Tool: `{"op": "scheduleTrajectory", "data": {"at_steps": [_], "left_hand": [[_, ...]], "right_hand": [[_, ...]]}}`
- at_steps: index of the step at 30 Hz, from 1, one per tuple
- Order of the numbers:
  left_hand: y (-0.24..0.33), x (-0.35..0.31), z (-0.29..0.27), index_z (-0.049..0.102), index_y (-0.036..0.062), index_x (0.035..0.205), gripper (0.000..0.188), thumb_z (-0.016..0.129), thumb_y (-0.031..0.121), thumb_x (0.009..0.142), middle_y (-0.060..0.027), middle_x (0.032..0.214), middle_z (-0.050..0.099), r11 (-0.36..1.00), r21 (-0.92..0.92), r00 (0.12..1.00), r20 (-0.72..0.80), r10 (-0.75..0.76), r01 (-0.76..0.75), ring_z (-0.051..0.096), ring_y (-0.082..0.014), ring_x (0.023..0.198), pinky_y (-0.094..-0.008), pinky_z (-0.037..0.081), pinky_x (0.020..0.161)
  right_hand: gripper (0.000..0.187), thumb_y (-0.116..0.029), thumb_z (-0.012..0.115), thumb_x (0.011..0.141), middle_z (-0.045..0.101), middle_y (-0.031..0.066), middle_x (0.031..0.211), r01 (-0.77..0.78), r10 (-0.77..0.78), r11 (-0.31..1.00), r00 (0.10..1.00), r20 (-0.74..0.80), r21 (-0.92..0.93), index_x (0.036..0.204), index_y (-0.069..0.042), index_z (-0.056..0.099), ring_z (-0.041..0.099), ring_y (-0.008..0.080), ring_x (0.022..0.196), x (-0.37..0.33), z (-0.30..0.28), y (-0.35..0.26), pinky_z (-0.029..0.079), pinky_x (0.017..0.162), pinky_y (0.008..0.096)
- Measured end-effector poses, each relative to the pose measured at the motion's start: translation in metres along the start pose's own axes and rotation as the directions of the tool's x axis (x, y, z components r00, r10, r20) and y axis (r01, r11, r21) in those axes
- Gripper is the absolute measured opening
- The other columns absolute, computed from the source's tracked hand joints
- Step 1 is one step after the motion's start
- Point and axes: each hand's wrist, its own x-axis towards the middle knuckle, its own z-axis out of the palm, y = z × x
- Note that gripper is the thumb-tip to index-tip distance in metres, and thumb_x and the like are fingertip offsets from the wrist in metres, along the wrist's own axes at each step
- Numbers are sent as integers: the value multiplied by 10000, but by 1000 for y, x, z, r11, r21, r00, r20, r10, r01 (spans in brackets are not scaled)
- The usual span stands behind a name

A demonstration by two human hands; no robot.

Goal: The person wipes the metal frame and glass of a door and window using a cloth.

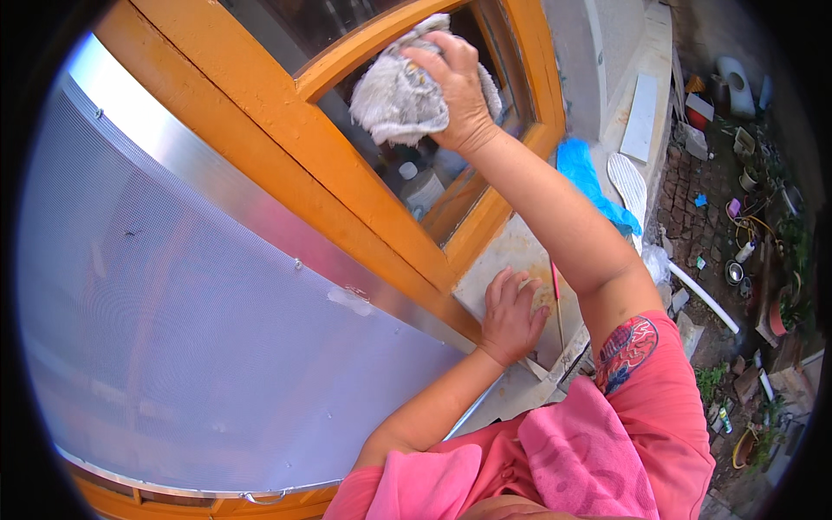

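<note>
My right hand (pixel 455 91) presses a bunched grey-white cloth (pixel 400 97) against the upper part of a glass pane (pixel 381 160) in an orange wooden window frame (pixel 485 217). Its fingers are wrapped over the cloth. Lower down, my left hand (pixel 513 319) lies on the stone sill (pixel 485 282) near the frame's lower corner, fingers spread and holding nothing. Through the glass, a bottle with a white cap (pixel 422 186) shows behind the pane. A thin pink-and-brown stick (pixel 556 290) lies just right of my left hand.
A large mesh screen panel (pixel 191 321) with a metal edge fills the left side. Beyond my right arm, a blue plastic bag (pixel 579 169) and a white shoe insole (pixel 627 184) lie on the ledge. Far below at right, the cluttered yard (pixel 693 204) holds a white pipe (pixel 704 297).
</note>
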Motion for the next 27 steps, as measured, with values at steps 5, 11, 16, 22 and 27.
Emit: {"op": "scheduleTrajectory", "data": {"at_steps": [5, 11, 16, 22, 27], "left_hand": [[4, 4, 1, 600, 52, 1291, 445, 670, 234, 891, -184, 1333, 536, 999, -30, 1000, -5, 16, -16, 416, -462, 1337, -525, 329, 1140], [2, 1, -4, 601, 53, 1284, 441, 670, 243, 893, -182, 1320, 541, 1000, -18, 1000, -24, 13, -13, 431, -461, 1321, -517, 340, 1130], [1, 1, -1, 602, 52, 1275, 439, 672, 250, 889, -182, 1309, 547, 1000, -11, 999, -37, 28, -28, 445, -460, 1309, -523, 347, 1124], [3, 3, -2, 604, 52, 1265, 467, 696, 266, 861, -174, 1328, 540, 999, 23, 999, -36, 29, -29, 440, -452, 1316, -545, 340, 1121], [-1, -1, -2, 615, 43, 1254, 452, 678, 269, 868, -181, 1327, 546, 1000, 24, 1000, -18, 0, 0, 430, -457, 1325, -535, 328, 1137]], "right_hand": [[450, -227, 740, 823, 563, 164, 1307, -196, 132, 923, 970, -205, -332, 1254, -147, 642, 482, 429, 1208, 16, -6, 142, 403, 1047, 475], [446, -201, 661, 896, 569, 161, 1283, -400, 332, 829, 915, -230, -392, 1326, -120, 576, 492, 414, 1225, 34, 0, 145, 416, 1058, 494], [256, -254, 583, 956, 683, 140, 1013, -265, 130, 872, 936, -326, -412, 1158, -111, 649, 647, 346, 1001, 35, 6, 67, 519, 920, 449], [554, -334, 781, 812, 516, 111, 1406, 55, -73, 988, 990, 121, 145, 1315, -152, 637, 435, 353, 1296, -13, 1, -82, 347, 1142, 471], [608, -244, 802, 773, 521, 112, 1392, 40, -40, 999, 995, 93, -3, 1348, -199, 608, 459, 356, 1268, -4, 1, -23, 376, 1133, 427]]}}
